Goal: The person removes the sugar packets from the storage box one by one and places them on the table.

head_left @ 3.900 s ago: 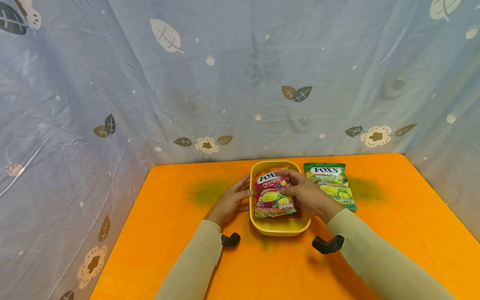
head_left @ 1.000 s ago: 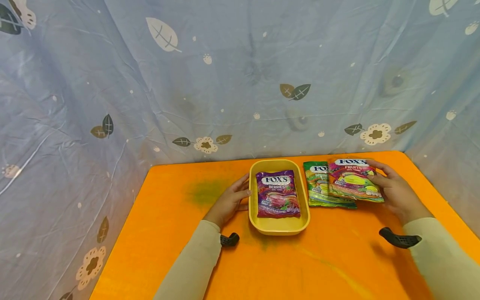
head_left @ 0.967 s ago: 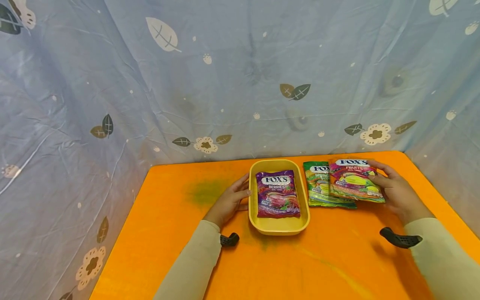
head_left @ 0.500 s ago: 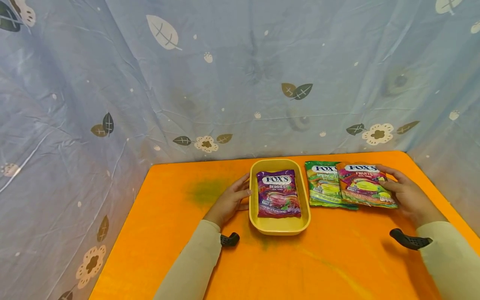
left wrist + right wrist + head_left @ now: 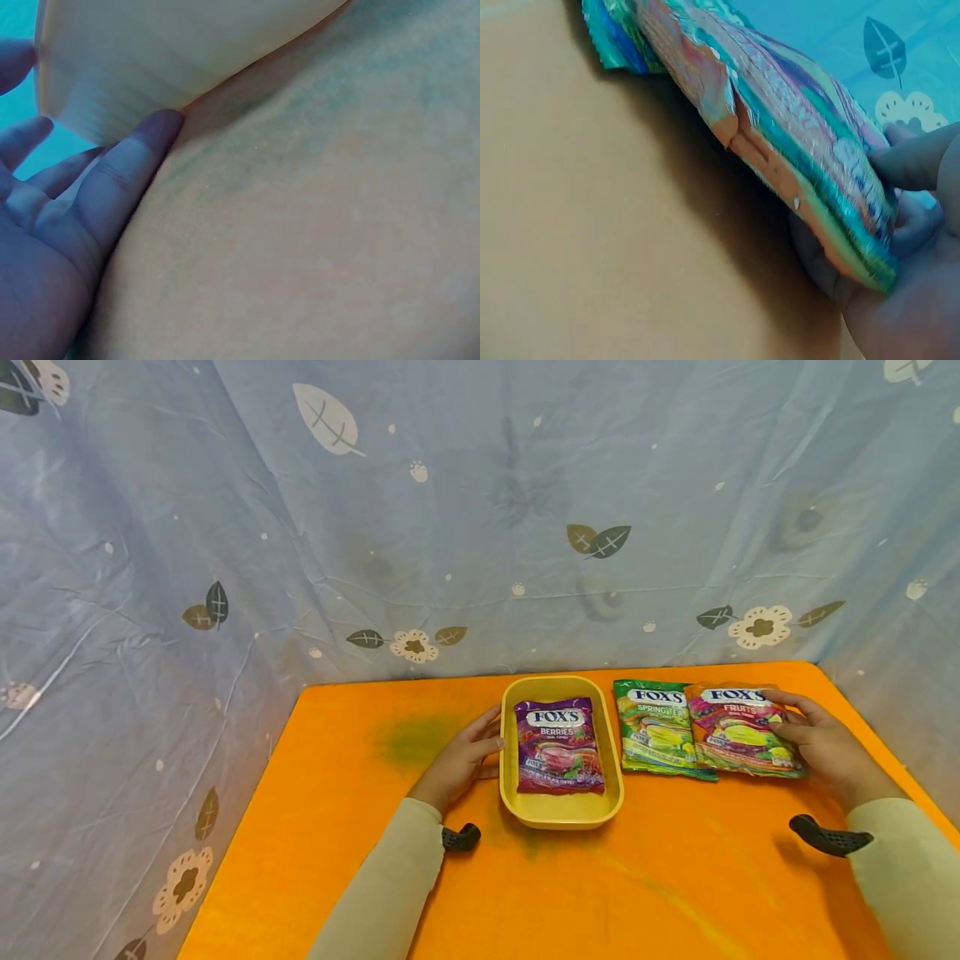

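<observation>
A purple FOX'S Berries candy bag (image 5: pixel 558 747) lies face up in the yellow plastic tray (image 5: pixel 562 814). At the tray's left side, my left hand (image 5: pixel 461 760) touches the outer wall with fairly straight fingers; the left wrist view shows fingertips (image 5: pixel 161 127) against the tray wall (image 5: pixel 172 52). My right hand (image 5: pixel 828 752) pinches the right edge of a red-and-orange FOX'S Fruits candy bag (image 5: pixel 738 735), thumb on top and fingers beneath. That bag's left edge overlaps a green FOX'S Spring Tea bag (image 5: pixel 656 735). In the right wrist view the Fruits bag (image 5: pixel 780 120) slants close over the table.
The orange table (image 5: pixel 525 893) runs back to a pale blue printed curtain (image 5: pixel 480 527), which also hangs at both sides. The Spring Tea bag lies just right of the tray. Black wrist mounts (image 5: pixel 828 837) project from both sleeves.
The Fruits bag left the tray in my right hand, uncovering the Berries bag. It moved right across the Spring Tea bag and came lower, uncovering more of it. My left hand stayed put.
</observation>
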`<state>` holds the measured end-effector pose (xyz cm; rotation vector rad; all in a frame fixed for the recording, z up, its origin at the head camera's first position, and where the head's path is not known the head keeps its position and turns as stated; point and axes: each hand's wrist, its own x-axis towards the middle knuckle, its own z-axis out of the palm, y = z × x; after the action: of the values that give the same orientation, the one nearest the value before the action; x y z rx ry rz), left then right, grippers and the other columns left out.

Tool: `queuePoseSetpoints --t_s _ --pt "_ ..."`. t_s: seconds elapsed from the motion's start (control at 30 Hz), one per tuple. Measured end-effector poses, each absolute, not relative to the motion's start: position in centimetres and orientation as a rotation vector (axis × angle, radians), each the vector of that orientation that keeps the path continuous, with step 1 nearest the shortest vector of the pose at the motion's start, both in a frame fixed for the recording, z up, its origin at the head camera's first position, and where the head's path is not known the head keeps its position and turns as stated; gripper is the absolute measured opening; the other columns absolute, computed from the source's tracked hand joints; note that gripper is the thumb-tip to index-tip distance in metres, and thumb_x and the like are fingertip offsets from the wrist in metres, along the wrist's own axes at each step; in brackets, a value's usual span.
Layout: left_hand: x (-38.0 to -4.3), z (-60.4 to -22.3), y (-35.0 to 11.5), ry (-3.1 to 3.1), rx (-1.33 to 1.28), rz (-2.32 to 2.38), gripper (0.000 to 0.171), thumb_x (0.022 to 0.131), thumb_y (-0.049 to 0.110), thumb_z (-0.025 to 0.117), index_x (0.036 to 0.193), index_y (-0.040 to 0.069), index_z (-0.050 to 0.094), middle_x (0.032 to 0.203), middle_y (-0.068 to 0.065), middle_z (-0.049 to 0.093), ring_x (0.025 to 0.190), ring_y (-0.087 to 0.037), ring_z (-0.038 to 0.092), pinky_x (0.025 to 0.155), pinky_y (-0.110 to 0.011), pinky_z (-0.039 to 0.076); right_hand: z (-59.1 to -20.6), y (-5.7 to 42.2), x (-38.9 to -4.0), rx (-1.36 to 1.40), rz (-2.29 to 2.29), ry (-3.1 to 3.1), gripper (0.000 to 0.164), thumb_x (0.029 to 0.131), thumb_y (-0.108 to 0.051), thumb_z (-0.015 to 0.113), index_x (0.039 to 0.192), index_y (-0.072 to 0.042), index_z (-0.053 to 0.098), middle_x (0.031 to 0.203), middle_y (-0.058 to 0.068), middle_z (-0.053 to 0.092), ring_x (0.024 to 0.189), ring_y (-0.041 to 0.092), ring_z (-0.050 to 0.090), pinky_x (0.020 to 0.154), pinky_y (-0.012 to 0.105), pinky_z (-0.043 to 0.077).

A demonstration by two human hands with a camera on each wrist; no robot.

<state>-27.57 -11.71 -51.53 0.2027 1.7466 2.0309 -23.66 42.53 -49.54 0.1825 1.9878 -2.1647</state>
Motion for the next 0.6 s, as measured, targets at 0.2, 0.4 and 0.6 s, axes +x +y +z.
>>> queuePoseSetpoints --t_s 0.2,0.4,0.6 --pt "-27.5 -51.4 -11.7 1.737 0.203 2.033 0.072 0.108 0.020 0.067 0.172 0.030 0.037 0.172 -0.005 0.040 0.141 -0.033 0.057 0.100 -0.051 0.059 -49.1 41.8 -23.4 0.220 -1.672 2.548 0.054 0.119 -0.032 0.046 0.171 -0.024 0.036 0.164 0.029 0.033 0.114 0.024 0.057 0.075 0.018 0.055" --pt "-27.5 -51.4 -11.7 1.738 0.201 2.039 0.071 0.108 0.019 0.066 0.172 0.029 0.037 0.171 -0.006 0.041 0.141 -0.034 0.057 0.100 -0.051 0.058 -48.8 40.7 -23.4 0.243 -1.449 2.787 0.067 0.118 -0.034 0.043 0.173 -0.003 0.022 0.166 0.044 0.019 0.112 0.044 0.051 0.065 0.025 0.055" --pt "-27.6 -51.6 -11.7 1.744 0.205 2.041 0.072 0.108 0.018 0.066 0.173 0.027 0.037 0.171 -0.008 0.041 0.141 -0.035 0.057 0.100 -0.052 0.058 -48.7 40.4 -23.3 0.270 -1.495 2.803 0.071 0.117 -0.037 0.047 0.172 -0.002 0.020 0.171 0.039 0.013 0.118 0.041 0.053 0.066 0.026 0.055"
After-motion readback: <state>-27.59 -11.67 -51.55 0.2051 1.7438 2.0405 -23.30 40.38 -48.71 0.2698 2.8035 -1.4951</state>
